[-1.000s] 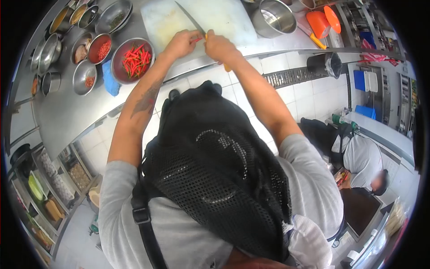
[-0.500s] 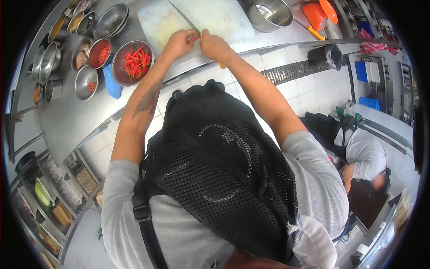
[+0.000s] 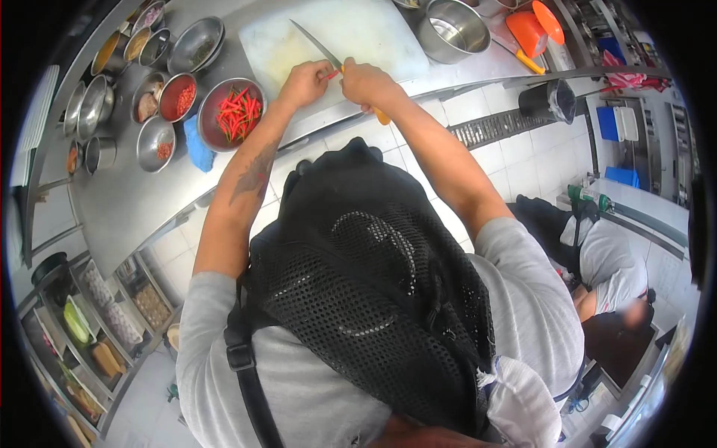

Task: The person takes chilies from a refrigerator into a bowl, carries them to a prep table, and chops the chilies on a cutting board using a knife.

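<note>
Near the front edge of the white cutting board, my left hand pinches a small red chili. Just right of it, my right hand is closed round the yellow handle of a knife, whose blade points up and left over the board. The blade's base is close to the chili; whether they touch is too small to tell. A steel bowl of red chilies sits left of my left hand, with a blue cloth beside it.
More steel bowls stand on the left of the steel counter. Behind the board's right side is a steel pot, with an orange utensil farther right. A co-worker leans at the right. Shelves stand lower left.
The camera view has shifted a little. Both hands stay close together at the board's front edge, still holding the chili and the knife. The co-worker is bent further down than a second ago.
</note>
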A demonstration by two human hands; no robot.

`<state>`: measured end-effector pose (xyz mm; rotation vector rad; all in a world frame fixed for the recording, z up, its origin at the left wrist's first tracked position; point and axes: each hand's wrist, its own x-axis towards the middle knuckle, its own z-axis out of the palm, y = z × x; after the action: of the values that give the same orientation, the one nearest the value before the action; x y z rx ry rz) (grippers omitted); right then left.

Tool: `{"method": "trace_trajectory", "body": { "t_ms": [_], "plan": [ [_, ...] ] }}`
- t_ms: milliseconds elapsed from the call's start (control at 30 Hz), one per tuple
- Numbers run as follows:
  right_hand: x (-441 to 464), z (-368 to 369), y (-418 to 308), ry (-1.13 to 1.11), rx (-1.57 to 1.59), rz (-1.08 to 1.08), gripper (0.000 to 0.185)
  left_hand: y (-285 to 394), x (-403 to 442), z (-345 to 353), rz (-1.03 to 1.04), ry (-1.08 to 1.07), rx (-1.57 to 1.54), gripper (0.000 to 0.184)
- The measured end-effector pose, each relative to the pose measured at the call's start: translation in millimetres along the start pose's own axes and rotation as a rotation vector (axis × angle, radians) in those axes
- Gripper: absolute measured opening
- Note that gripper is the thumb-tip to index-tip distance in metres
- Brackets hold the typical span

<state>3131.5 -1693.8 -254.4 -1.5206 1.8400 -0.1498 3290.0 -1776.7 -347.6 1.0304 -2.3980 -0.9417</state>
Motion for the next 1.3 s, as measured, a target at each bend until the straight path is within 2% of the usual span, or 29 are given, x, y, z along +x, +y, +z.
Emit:
{"method": "trace_trajectory", "body": {
  "t_ms": [67, 167, 267, 367, 433, 567, 633, 733, 967, 1033, 1300],
  "plan": [
    [-7, -1, -8, -0.002, 0.005, 0.051, 0.028, 5, 9, -7, 0.011, 0.020, 0.017, 0.025],
    [6, 7, 1, 0.017, 0.024, 0.017, 0.026, 4, 6, -7, -0.044, -0.034, -0.006, 0.023],
    [6, 15, 2, 0.018, 0.088, 0.000, 0.027, 2, 4, -3, 0.079, 0.037, -0.015, 0.020],
    [7, -1, 0, 0.010, 0.061, 0.024, 0.026, 4, 4, -1, -0.044, -0.008, -0.100, 0.017],
    [4, -3, -7, -0.013, 0.052, 0.062, 0.026, 4, 1, -2, 0.131, 0.105, 0.106, 0.014],
    [-11, -5, -13, -0.019, -0.097, 0.027, 0.028, 13, -8, 0, 0.065, 0.133, 0.088, 0.014],
    [-14, 4, -12, -0.007, 0.069, 0.052, 0.030, 14, -10, -1, 0.068, 0.135, 0.072, 0.015],
    [-7, -3, -13, 0.015, -0.026, 0.007, 0.031, 12, -11, 0, 0.083, 0.155, 0.078, 0.018],
    [-9, 2, -18, 0.015, 0.012, -0.002, 0.032, 8, -8, -5, 0.071, 0.149, 0.039, 0.021],
    [-11, -7, -19, -0.038, 0.012, 0.049, 0.035, 6, -12, -4, 0.129, 0.149, 0.057, 0.019],
    [1, 27, -5, 0.029, 0.060, 0.033, 0.035, 0, -16, -1, 0.087, 0.134, -0.006, 0.014]
  ]
}}
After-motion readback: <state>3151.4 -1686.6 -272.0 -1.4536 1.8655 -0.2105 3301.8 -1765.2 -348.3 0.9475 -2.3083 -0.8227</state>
